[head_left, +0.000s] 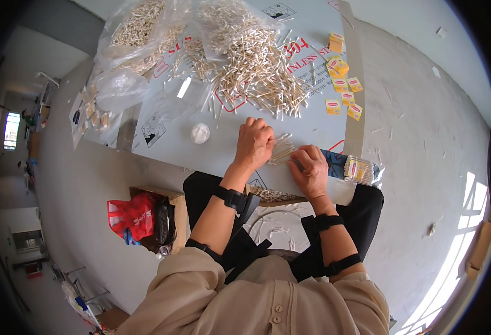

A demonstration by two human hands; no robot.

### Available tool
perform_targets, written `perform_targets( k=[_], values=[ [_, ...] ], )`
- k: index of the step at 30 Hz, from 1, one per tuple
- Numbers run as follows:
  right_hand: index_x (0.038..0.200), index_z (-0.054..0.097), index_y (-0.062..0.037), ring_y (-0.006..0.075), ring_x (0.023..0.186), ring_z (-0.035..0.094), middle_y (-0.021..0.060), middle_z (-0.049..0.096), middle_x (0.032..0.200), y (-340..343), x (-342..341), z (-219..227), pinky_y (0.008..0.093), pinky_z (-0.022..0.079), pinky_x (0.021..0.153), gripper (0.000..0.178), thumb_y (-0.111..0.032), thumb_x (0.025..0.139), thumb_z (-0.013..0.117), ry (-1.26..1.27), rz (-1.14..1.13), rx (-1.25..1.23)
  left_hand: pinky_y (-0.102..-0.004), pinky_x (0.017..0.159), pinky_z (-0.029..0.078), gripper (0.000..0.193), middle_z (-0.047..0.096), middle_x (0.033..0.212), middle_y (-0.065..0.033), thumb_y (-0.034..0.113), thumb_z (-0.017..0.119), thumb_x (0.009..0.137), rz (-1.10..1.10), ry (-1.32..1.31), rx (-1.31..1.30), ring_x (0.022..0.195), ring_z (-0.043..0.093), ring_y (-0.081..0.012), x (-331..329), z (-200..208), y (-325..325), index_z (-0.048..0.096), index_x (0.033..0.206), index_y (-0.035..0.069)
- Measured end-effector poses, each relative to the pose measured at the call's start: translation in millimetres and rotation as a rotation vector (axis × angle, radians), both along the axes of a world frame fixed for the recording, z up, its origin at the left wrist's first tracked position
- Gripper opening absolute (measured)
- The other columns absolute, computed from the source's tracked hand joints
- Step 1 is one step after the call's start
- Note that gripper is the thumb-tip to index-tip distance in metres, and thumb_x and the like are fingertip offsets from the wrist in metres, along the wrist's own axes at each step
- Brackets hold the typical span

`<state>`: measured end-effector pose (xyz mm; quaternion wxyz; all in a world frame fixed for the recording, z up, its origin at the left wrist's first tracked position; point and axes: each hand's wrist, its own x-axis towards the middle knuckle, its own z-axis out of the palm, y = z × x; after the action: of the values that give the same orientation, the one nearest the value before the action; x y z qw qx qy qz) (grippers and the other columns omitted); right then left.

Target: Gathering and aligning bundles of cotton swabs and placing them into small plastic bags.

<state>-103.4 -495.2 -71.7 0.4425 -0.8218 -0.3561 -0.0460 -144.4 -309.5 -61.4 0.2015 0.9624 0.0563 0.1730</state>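
A small loose group of cotton swabs point(282, 149) lies between my hands near the table's front edge. My left hand point(255, 144) is closed at the left ends of these swabs, its fingers curled and its fingertips partly hidden. From the other side my right hand point(311, 170) pinches at their right ends with bent fingers. Beyond them spreads a big heap of cotton swabs point(262, 70). Right of my right hand, a clear pack of swabs with a yellow label point(360, 169) lies beside a dark blue patterned piece point(335, 162).
Yellow label cards point(340, 85) lie scattered at the right. Clear plastic bags of swabs point(139, 28) fill the far left. A round white lid or cup point(200, 133) sits left of my left hand. Below stand a box of swabs point(273, 195) and a red bag point(134, 218).
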Motion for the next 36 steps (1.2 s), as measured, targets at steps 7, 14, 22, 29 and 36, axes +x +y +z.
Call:
perform_targets(
  k=[7, 14, 22, 29, 36],
  values=[
    [0.08, 0.059, -0.0093, 0.0271, 0.082, 0.056, 0.0053, 0.056, 0.088, 2, -1, 4, 0.0386, 0.047, 0.072, 0.016, -0.009, 0.068, 0.069, -0.016, 0.006, 0.005, -0.0434, 0.085, 0.046, 0.034, 0.054, 0.101, -0.0226, 0.015, 0.069, 0.078, 0.572, 0.161, 0.135, 0.097, 0.053, -0.0367, 1, 15, 47, 0.053, 0.101, -0.005],
    [0.08, 0.059, -0.0091, 0.0272, 0.082, 0.056, 0.0056, 0.056, 0.088, 1, 1, 4, 0.0385, 0.047, 0.072, 0.016, -0.009, 0.067, 0.069, -0.015, 0.006, -0.001, -0.0471, 0.075, 0.05, 0.028, 0.059, 0.094, -0.0247, 0.019, 0.067, 0.08, 0.687, 0.253, 0.008, 0.083, 0.061, -0.04, 11, 0, 71, 0.059, 0.09, -0.005],
    [0.079, 0.06, -0.0089, 0.0278, 0.082, 0.057, 0.0067, 0.057, 0.088, 8, -2, 7, 0.0387, 0.047, 0.072, 0.017, -0.008, 0.066, 0.07, -0.02, 0.014, 0.009, -0.0474, 0.072, 0.05, 0.022, 0.063, 0.087, -0.0172, 0.022, 0.067, 0.079, 0.766, 0.119, -0.067, 0.083, 0.062, -0.0379, 20, -6, 66, 0.059, 0.084, 0.003],
    [0.078, 0.059, -0.0065, 0.0306, 0.083, 0.057, 0.0099, 0.058, 0.089, 2, -6, 8, 0.04, 0.047, 0.072, 0.018, -0.004, 0.064, 0.07, 0.016, 0.022, 0.009, -0.049, 0.068, 0.052, 0.011, 0.062, 0.086, -0.0235, 0.006, 0.055, 0.077, 0.775, 0.129, -0.127, 0.078, 0.063, -0.042, 9, -4, 41, 0.057, 0.085, -0.003],
    [0.081, 0.061, -0.0058, 0.031, 0.085, 0.057, 0.0111, 0.058, 0.088, 0, -3, 2, 0.0396, 0.047, 0.076, 0.018, -0.004, 0.065, 0.069, 0.023, 0.059, 0.021, -0.0462, 0.063, 0.052, 0.013, 0.061, 0.085, -0.023, 0.004, 0.055, 0.076, 0.723, 0.224, -0.146, 0.073, 0.064, -0.0392, -11, 1, 17, 0.056, 0.087, -0.004]
  ],
)
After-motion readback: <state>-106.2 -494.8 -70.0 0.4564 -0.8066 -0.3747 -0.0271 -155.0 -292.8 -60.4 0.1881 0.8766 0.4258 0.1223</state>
